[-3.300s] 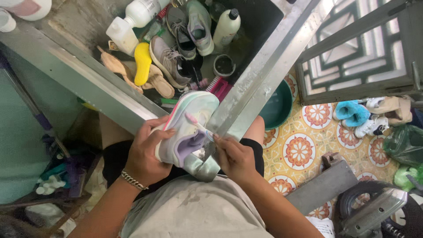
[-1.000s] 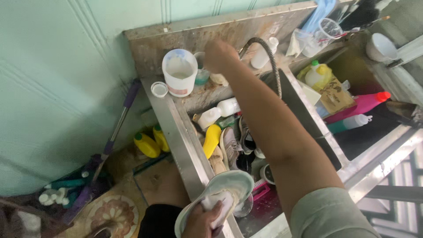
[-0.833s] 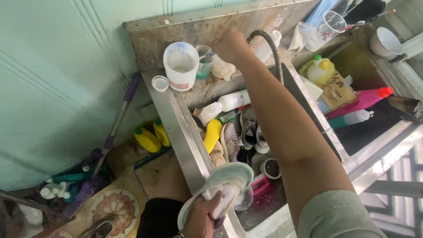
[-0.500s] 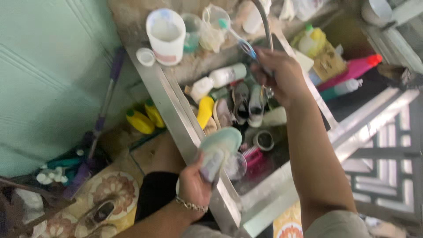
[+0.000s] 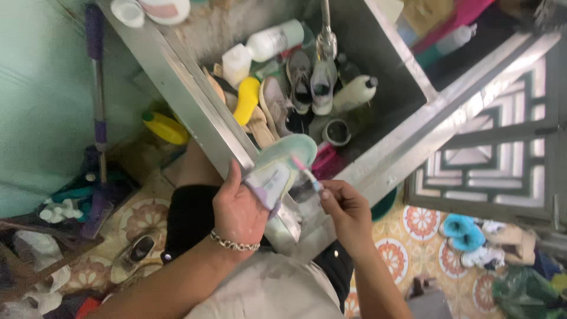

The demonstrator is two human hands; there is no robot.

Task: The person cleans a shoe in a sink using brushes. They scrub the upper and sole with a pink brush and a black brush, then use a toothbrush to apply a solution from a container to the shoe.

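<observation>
My left hand [image 5: 239, 207] grips a pale green and lilac sneaker [image 5: 279, 168], sole turned up, over the near corner of a steel sink [image 5: 195, 112]. My right hand [image 5: 345, 212] holds a small pink and blue toothbrush [image 5: 306, 172], whose bristle end rests against the sneaker's side. A beaded bracelet sits on my left wrist.
Inside the sink lie several shoes [image 5: 313, 85], white bottles [image 5: 271, 40], a yellow slipper [image 5: 247, 100] and a faucet [image 5: 326, 35]. A purple mop handle [image 5: 97, 88] leans on the green wall at left. Blue sandals [image 5: 463, 230] lie on the patterned floor tiles at right, beside a metal grille [image 5: 508, 159].
My right hand reached to the back ledge of the sink by the faucet, came back with the toothbrush and now meets the sneaker. The view swung down toward my lap.
</observation>
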